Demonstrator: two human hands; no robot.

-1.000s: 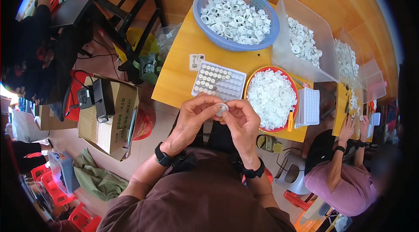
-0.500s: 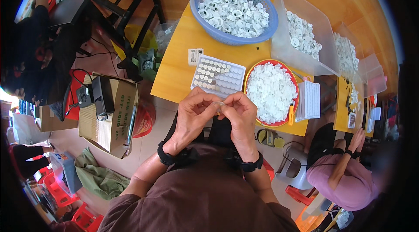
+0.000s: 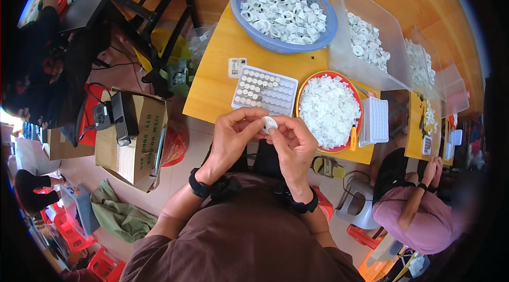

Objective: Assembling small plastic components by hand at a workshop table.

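A small round white plastic part is pinched between both hands in front of my body, its flat face turned up. My left hand grips its left side with thumb and fingers, and my right hand holds the right side. Just beyond my fingers, at the near table edge, lies a white tray with rows of round wells; several on its left hold small pale discs. To its right, a red round tray with a yellow rim is heaped with small white translucent pieces.
A blue basket of white parts and a clear bin stand at the back of the yellow table. An orange-handled knife leans on the red tray beside stacked white trays. A co-worker sits at right, a carton left.
The round white part has been tilted from edge-on so its flat face now shows. My right hand has shifted slightly right and down.
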